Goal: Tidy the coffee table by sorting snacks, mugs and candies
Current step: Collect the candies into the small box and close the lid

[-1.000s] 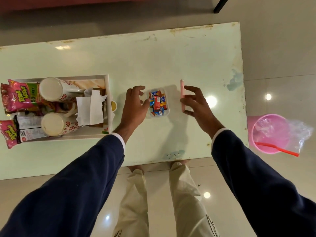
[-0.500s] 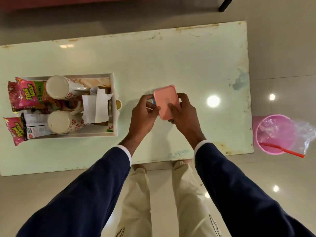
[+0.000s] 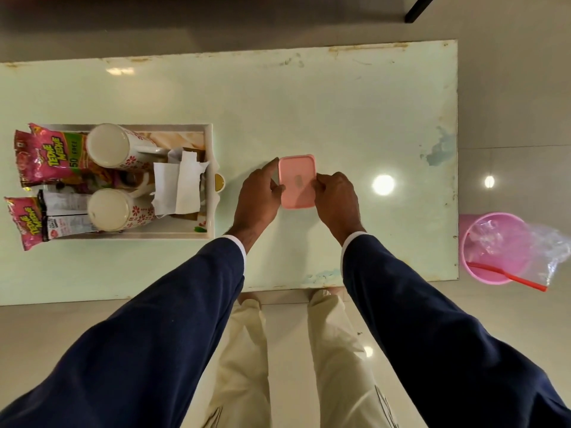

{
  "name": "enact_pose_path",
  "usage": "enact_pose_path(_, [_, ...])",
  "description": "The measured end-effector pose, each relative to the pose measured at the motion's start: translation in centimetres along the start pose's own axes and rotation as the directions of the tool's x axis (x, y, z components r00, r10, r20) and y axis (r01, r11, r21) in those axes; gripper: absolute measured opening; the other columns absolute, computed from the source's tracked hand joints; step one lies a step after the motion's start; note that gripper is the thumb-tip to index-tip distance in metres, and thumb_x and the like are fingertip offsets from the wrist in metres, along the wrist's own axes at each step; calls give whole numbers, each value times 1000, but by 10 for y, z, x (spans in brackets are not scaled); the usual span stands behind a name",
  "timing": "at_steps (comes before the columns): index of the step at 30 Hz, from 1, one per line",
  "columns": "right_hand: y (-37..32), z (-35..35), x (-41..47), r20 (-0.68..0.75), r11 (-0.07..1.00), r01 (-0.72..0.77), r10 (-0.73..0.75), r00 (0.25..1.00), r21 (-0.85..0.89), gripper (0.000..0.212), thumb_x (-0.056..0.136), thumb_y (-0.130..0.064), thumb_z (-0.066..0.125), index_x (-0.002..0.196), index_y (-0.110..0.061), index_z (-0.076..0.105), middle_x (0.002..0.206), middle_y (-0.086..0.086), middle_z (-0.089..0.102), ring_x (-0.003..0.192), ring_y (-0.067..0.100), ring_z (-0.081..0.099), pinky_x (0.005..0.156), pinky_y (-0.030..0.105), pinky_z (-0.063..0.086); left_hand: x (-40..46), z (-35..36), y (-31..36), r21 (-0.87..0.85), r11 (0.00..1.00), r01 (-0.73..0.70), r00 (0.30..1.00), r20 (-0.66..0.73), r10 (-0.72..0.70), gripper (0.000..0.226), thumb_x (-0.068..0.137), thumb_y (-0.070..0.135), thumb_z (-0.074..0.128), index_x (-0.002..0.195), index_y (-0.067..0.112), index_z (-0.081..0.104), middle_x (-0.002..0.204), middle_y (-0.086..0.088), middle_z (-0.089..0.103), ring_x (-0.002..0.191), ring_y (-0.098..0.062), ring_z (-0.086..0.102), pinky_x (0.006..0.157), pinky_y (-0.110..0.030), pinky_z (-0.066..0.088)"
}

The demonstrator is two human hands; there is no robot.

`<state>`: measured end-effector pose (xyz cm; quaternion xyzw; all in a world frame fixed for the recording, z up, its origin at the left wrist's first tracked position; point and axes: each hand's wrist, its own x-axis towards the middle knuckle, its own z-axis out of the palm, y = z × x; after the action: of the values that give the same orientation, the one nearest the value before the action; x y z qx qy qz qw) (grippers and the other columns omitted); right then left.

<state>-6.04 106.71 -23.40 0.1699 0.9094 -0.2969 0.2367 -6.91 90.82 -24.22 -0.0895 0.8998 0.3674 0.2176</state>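
A small candy box with a pink lid (image 3: 297, 180) lies flat in the middle of the pale green coffee table (image 3: 309, 103). The lid covers the box, so the candies inside are hidden. My left hand (image 3: 258, 197) grips the box's left side, and my right hand (image 3: 336, 197) presses on its right edge. At the table's left stands a white tray (image 3: 210, 149) that holds two floral mugs (image 3: 108, 145) (image 3: 108, 210), pink snack packets (image 3: 46, 156) and white paper napkins (image 3: 179, 183).
A pink bucket (image 3: 494, 248) with a clear plastic bag and a red straw stands on the floor past the table's right end. A dark furniture leg (image 3: 417, 9) shows at the top right. My legs are at the table's near edge.
My right hand brought the pink lid from standing on edge beside the open candy box down onto it. The lid now lies flat over the candies, both hands at its sides.
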Motion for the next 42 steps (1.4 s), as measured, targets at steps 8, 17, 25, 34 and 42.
enact_pose_path(8, [-12, -17, 17, 173, 994, -69, 53, 984, 88, 58, 98, -7, 48, 152, -27, 42, 129, 10, 64, 109, 28, 64, 94, 42, 55, 13, -4, 5, -46, 988, 148, 986, 80, -144, 56, 91, 6, 68, 142, 28, 57, 84, -5, 74, 74, -26, 75, 73, -43, 64])
enact_pose_path(17, [-19, -23, 19, 282, 962, 211, -157, 946, -171, 84, 95, -1, 46, 161, -33, 5, 121, 12, 50, 100, 36, 61, 86, 49, 55, 16, -5, 14, -13, 977, 211, 971, 113, -208, 66, 94, 4, 62, 153, 27, 44, 107, -7, 76, 63, -22, 75, 46, -26, 57])
enact_pose_path(25, [-21, -26, 33, 378, 995, 92, -72, 923, -35, 78, 99, -3, 39, 158, -44, 10, 127, 13, 44, 105, 37, 59, 92, 52, 55, 15, -4, 17, 63, 981, 183, 973, 128, -190, 67, 98, 6, 59, 158, 24, 34, 124, -11, 73, 96, -32, 75, 69, -46, 65])
enact_pose_path(34, [-5, 6, 21, 174, 941, -174, 127, 977, 289, 43, 104, -12, 41, 145, -20, 49, 130, 17, 55, 113, 35, 60, 94, 49, 56, 7, 2, 13, 80, 988, 130, 984, 110, -138, 65, 102, 10, 54, 161, 21, 27, 136, -15, 62, 111, -37, 68, 91, -51, 58])
enact_pose_path(42, [-55, 31, 17, 162, 923, -139, 85, 983, 360, 38, 102, -13, 44, 139, -17, 54, 132, 15, 56, 108, 36, 63, 83, 51, 61, -28, -26, -36, -207, 977, 43, 999, -17, -48, 62, 101, 8, 57, 157, 9, 30, 147, -14, 48, 125, -23, 55, 100, -33, 51])
